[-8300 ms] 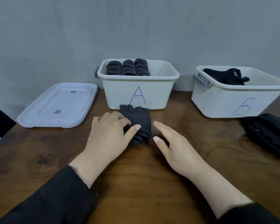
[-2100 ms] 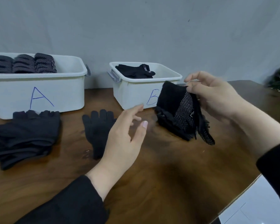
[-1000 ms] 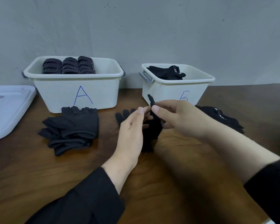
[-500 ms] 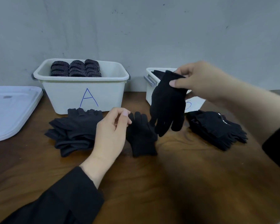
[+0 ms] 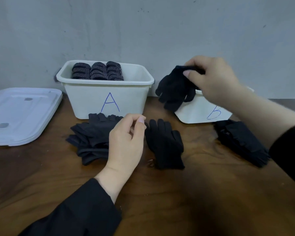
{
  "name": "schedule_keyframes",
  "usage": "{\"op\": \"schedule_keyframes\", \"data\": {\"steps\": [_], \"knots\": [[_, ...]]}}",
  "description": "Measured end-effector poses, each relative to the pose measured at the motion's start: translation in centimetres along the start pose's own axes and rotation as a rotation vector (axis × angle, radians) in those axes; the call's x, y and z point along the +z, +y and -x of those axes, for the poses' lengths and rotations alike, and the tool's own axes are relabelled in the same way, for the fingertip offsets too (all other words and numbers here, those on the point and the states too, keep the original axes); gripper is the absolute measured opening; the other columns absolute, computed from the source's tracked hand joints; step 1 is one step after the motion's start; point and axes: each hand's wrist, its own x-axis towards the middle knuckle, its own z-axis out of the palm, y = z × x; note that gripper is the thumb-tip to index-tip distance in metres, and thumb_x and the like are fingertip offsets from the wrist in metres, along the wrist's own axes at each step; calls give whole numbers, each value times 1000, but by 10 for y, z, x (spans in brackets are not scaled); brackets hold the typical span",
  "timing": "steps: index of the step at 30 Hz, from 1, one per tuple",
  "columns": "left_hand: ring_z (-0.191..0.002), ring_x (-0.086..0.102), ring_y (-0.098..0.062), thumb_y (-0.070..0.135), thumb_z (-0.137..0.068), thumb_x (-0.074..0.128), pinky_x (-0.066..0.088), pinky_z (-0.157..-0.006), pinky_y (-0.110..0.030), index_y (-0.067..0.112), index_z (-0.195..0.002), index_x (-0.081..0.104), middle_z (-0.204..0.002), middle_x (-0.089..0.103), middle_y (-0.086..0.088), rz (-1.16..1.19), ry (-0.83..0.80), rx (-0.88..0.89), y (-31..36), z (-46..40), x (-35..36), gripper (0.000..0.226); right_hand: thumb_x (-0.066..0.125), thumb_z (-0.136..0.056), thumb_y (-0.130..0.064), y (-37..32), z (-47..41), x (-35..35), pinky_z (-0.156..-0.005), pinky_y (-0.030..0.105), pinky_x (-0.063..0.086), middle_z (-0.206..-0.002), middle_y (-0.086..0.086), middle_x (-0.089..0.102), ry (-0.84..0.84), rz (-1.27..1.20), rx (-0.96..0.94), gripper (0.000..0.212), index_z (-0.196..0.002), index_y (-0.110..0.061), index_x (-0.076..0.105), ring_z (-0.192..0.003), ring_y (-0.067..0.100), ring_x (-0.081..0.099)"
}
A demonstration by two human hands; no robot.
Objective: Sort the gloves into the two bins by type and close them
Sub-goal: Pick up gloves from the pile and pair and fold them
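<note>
Grey plaster wall behind, dark wooden table [image 5: 194, 193] under everything; two white bins against the wall.

My right hand [image 5: 216, 82], upper right of the frame, pinches a black full-finger glove [image 5: 174, 90] by its cuff, thumb and fingers curled round the fabric; the glove dangles fingers-down in front of the near rim of bin B [image 5: 199, 113], not yet inside it. My left hand [image 5: 126, 143], centre of the frame, hovers above the table with fingers loosely curled, thumb and forefinger near each other, holding nothing.

Just right of the left hand a second black full-finger glove [image 5: 163, 143] lies flat on the wood; just left of it, partly behind the hand, a stack of dark fingerless gloves [image 5: 90, 142] sits in front of bin A [image 5: 109, 99]. At right centre, below bin B, a heap of black gloves [image 5: 240, 142] waits; type hard to tell from here.

Bin A, upper centre, already carries three rolled patterned gloves [image 5: 97, 71] along its back left; bin B's contents hidden behind my right hand.

A white lid [image 5: 20, 114] lies flat at left of the frame, off its bin; a second lid not in view.

My reckoning: sorting is well short of done; held glove seems bound for B; then the flat glove, the stack and the heap, then both lids on.
</note>
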Motion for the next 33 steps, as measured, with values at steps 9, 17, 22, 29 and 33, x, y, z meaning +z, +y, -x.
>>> {"op": "schedule_keyframes", "data": {"steps": [9, 17, 22, 29, 33], "knots": [[-66, 54, -9, 22, -98, 56, 42, -65, -19, 22, -85, 65, -77, 65, 7, -71, -48, -5, -9, 0, 10, 16, 57, -98, -45, 55, 152, 93, -99, 21, 44, -123, -21, 61, -365, 42, -199, 29, -115, -28, 73, -113, -2, 57], [-97, 51, -11, 41, -97, 54, 44, -89, -36, 27, -103, 69, -102, 57, 13, -564, -544, 243, -19, 7, 16, 21, 57, -101, -40, 69, 156, 89, -102, 20, 43, -118, -20, 65, -238, -144, -131, 26, -113, -24, 75, -117, 3, 60], [-106, 42, -2, 61, -91, 43, 37, -98, -29, 34, -112, 69, -111, 51, 20, -676, -716, 234, -20, 9, 14, 43, 55, -98, -35, 92, 144, 87, -104, 24, 43, -122, -15, 64, -204, -158, -108, 27, -112, -21, 74, -118, 7, 59], [-102, 50, -10, 43, -97, 55, 39, -88, -32, 30, -110, 70, -109, 57, 15, -697, -562, 328, -21, 1, 27, 24, 52, -103, -27, 113, 101, 107, -107, 25, 40, -124, -10, 61, -168, -137, -7, 27, -123, -21, 68, -121, 8, 55], [-118, 49, -16, 46, -97, 54, 35, -96, -34, 27, -129, 64, -129, 56, 8, -791, -610, 268, -25, -5, 36, 38, 48, -105, -35, 116, 78, 119, -112, 43, 39, -132, -10, 60, -263, -97, 35, 33, -133, -27, 63, -128, 12, 51]]}}
